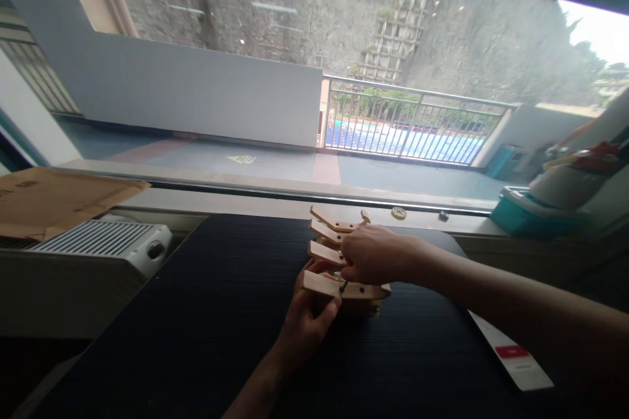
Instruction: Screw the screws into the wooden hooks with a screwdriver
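Observation:
A small wooden model (330, 234) made of several stacked flat slats stands on the black table (211, 314). My left hand (309, 317) grips its near left end, thumb pressed on the lowest slat. My right hand (371, 255) reaches in from the right and is closed over the middle of the model, fingers pinched at a small dark piece near the lowest slat. I cannot make out what that piece is.
A white radiator (93, 252) with a brown cardboard sheet (49, 200) on it stands to the left. A white paper strip with a red mark (514, 353) lies on the table's right. On the window sill sit a tape roll (398, 213) and a teal container (535, 216).

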